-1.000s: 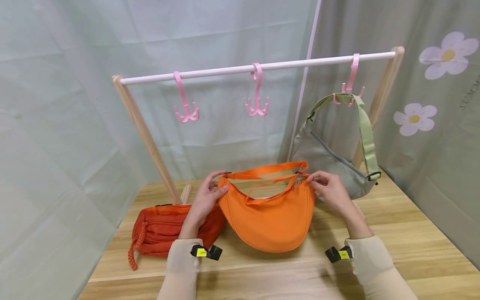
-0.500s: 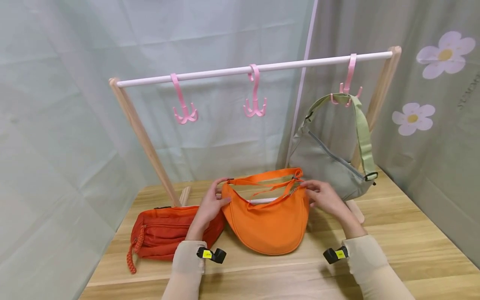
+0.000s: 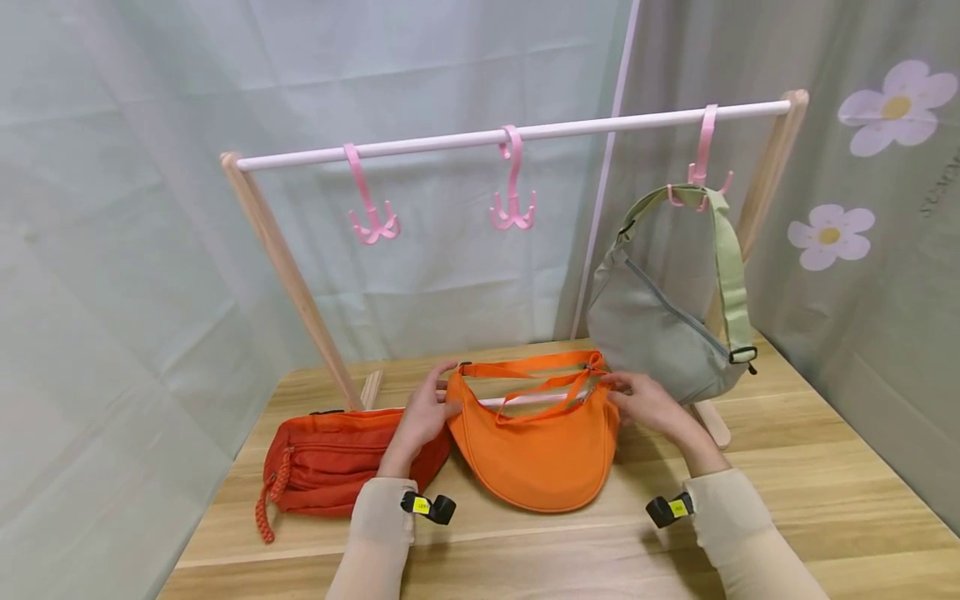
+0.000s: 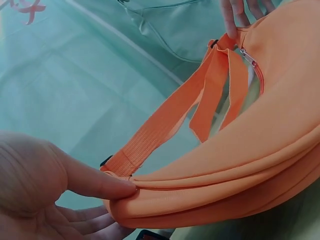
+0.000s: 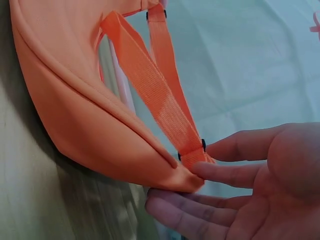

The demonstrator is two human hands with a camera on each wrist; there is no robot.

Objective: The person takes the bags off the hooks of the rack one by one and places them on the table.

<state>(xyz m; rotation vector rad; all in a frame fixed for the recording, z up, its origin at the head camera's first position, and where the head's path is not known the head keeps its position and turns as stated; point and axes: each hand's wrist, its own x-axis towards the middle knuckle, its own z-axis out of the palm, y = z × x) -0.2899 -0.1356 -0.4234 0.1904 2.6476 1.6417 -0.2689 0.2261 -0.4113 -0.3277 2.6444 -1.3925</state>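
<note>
An orange crescent-shaped bag is held by its two upper ends above or on the table in the head view. The left hand pinches its left end, thumb on the near face, as the left wrist view shows beside the bag. At the other end the right hand grips the corner near the strap buckle; in the right wrist view its fingers lie under that corner. The orange strap runs slack between both ends.
A red pouch lies left of the orange bag. Behind stands a rack with a white bar and pink hooks. A grey-green bag hangs from the right hook. A curtain stands behind.
The orange bag has come down slightly, both hands moving with it, and its strap sits lower. The hands are a little closer together than at first.
</note>
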